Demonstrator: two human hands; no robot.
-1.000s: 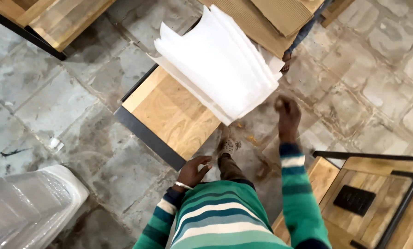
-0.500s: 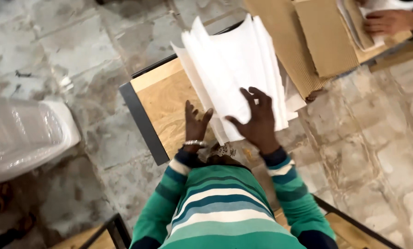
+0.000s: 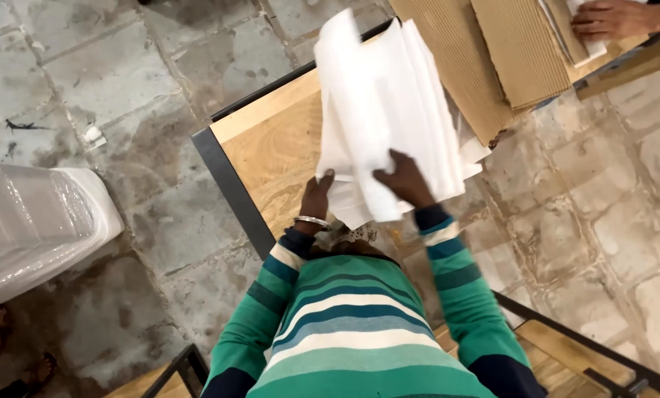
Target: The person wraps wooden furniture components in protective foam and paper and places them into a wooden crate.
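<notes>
Both hands on the stack of white sheets (image 3: 389,110), which lies on the wooden table top (image 3: 271,155) with the dark metal frame. Stack sits toward the far side of the table top, fanned and slightly skewed, its far right edge touching the corrugated cardboard pieces (image 3: 485,51).

Left hand (image 3: 317,197): at the near left corner of the stack, fingers on the sheet edge, looks like a loose pinch; metal bangle (image 3: 312,220) on the wrist. Can't tell how many sheets it has.

Right hand (image 3: 405,180): palm down, fingers spread flat on top of the stack's near edge, pressing rather than clenched.

Green striped sleeves (image 3: 463,295) run back from both hands toward the camera.

Around the table top:
- cardboard pieces overlap its far right corner
- another person's hand (image 3: 610,18) rests on white sheets past the cardboard, far right
- plastic-wrapped white bundle (image 3: 35,221) on the stone floor (image 3: 123,88), well left of the table top
- second dark metal frame (image 3: 588,346) with wood slats near right of it, close to the right sleeve
</notes>
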